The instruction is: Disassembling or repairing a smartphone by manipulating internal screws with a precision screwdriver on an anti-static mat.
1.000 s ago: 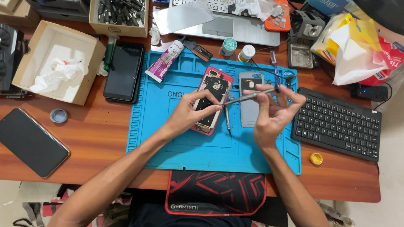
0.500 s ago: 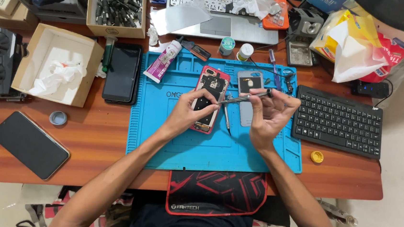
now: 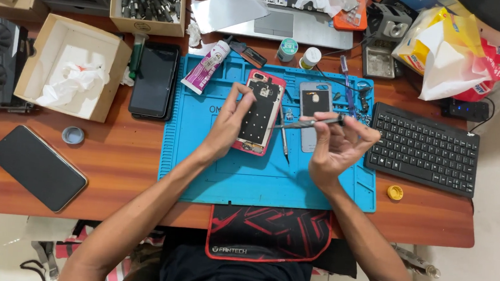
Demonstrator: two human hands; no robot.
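A: Item 1, opened phone [image 3: 259, 113]. Red frame, back off, dark internals exposed. Lies flat on blue work mat [image 3: 200, 166], centre, far half. Left hand [image 3: 229, 125] on its left edge, fingers curled over the rim, steadying; not lifted.

B: Handling?

A: Light, stiff, thin. Likely fragile w/ cover gone: boards and connectors bare. Best held by frame edges only, long sides; no pressure on the middle.

B: Item 2?

A: Slim tool [image 3: 308, 123], metal, looks like tweezers or fine driver, can't tell which. Pinched in right hand [image 3: 338, 148], thumb and fingertips closed on the right end; tip points left, toward phone, just short of it or touching, unclear. Very light, prob. slippery shaft; grip near the end seems adequate, closer to tip likely steadier.

B: Surroundings?

A: Grey back cover [image 3: 314, 107] just right of phone, on mat. Second thin tool [image 3: 284, 138] lying betw. phone and cover. Glue tube [image 3: 207, 67] far left corner of mat. Black keyboard [image 3: 423, 149] right of mat. Dark phone [image 3: 155, 79] left of mat; another phone [image 3: 37, 167] near left on wood desk [image 3: 123, 166]. Open cardboard box [image 3: 71, 67] far left.
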